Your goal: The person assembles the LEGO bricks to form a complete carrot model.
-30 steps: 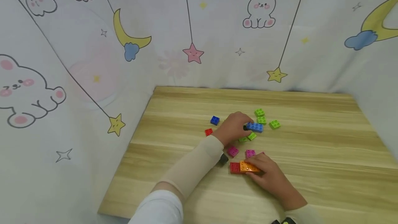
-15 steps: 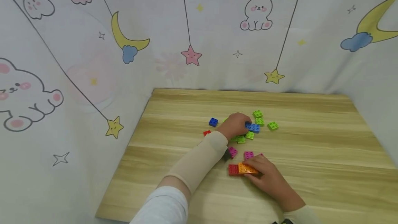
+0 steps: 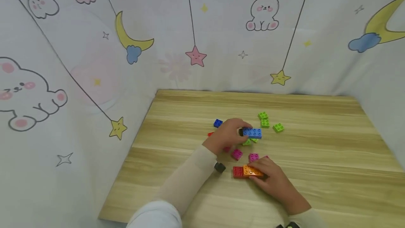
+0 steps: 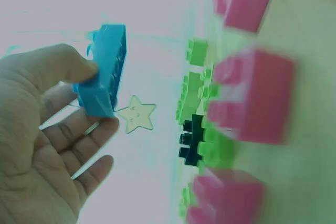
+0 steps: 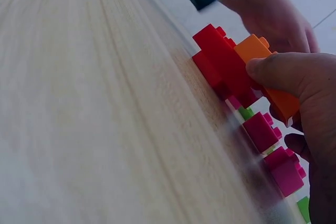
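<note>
A long blue building block (image 3: 252, 133) is pinched between the thumb and fingers of my left hand (image 3: 227, 134), raised over the loose blocks. In the left wrist view the same blue block (image 4: 107, 72) hangs clear of the others. My right hand (image 3: 271, 177) grips an orange block (image 3: 252, 170) near the front of the table. Red blocks (image 3: 238, 172) sit joined to the orange one at its left, and the right wrist view shows the red pieces (image 5: 223, 66) stacked below the orange block (image 5: 268, 82).
Pink blocks (image 3: 237, 154) lie between the two hands. Green blocks (image 3: 265, 123) are scattered farther back, with a small dark blue block (image 3: 218, 123) at the left. The left wrist view shows a black block (image 4: 192, 140) among green ones. A patterned curtain (image 3: 221, 73) borders the wooden table (image 3: 332, 150).
My left hand has lifted the blue block and drawn it back toward the left. The right hand stays on the orange block in the same place.
</note>
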Available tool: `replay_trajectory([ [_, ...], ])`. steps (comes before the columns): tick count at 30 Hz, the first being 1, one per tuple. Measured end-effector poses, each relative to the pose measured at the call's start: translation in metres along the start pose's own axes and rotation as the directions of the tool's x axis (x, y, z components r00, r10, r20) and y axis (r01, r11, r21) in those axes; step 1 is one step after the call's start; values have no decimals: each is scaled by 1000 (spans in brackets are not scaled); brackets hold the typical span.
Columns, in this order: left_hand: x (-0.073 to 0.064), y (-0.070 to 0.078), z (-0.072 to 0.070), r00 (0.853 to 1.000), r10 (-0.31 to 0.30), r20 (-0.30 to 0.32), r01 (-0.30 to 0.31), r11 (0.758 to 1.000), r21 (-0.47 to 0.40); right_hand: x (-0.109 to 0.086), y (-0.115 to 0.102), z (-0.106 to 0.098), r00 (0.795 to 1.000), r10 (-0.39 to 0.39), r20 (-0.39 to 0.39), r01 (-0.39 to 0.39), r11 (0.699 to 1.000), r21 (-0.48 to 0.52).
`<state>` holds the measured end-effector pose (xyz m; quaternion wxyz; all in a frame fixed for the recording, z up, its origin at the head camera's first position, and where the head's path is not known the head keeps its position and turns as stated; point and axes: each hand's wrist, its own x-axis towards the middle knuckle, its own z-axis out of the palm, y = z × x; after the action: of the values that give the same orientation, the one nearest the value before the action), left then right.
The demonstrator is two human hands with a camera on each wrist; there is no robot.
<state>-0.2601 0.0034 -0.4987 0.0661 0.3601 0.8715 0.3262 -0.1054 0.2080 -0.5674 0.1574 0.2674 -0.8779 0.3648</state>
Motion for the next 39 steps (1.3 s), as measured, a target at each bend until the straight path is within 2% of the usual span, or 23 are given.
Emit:
replay_trajectory([
  [1, -14, 0, 0, 1000, 22, -16, -23, 999, -29, 0, 0, 0, 1000, -1, -3, 1, 1000, -3],
  [4, -56, -4, 4, 997, 60, -49, -62, 997, -44, 1, -1, -2, 1000, -15, -13, 15, 1000, -5],
  [6, -80, -6, 8, 998, 51, -40, -53, 998, -46, 2, -2, -3, 999, -34, -24, 34, 999, -9],
  [8, -97, -8, 12, 999, 51, -21, -51, 998, -21, 4, -2, -5, 998, -50, -37, 50, 999, -7],
  [10, -107, -9, 14, 998, 64, -4, -64, 998, -11, 5, -2, -6, 998, -52, -46, 52, 999, -9],
  [16, -112, -11, 17, 986, 164, 9, -164, 986, 35, 5, 0, -7, 1000, -14, -25, 13, 1000, -21],
  [20, -112, -11, 21, 979, 202, 29, -204, 975, 87, 6, -1, -5, 1000, 0, -10, 0, 1000, -22],
  [24, -113, -8, 27, 981, 193, 30, -195, 972, 128, 6, -2, -4, 1000, -3, -11, 3, 1000, -10],
  [29, -112, 0, 32, 988, 154, 22, -156, 983, 94, 6, -3, -2, 1000, -24, -17, 24, 1000, 1],
  [34, -113, 8, 31, 994, 99, 45, -102, 991, 84, 6, -3, 0, 999, -26, -22, 26, 999, 20],
  [39, -112, 11, 30, 994, 89, 67, -97, 988, 119, 6, -3, 1, 1000, -6, -22, 7, 1000, 25],
])
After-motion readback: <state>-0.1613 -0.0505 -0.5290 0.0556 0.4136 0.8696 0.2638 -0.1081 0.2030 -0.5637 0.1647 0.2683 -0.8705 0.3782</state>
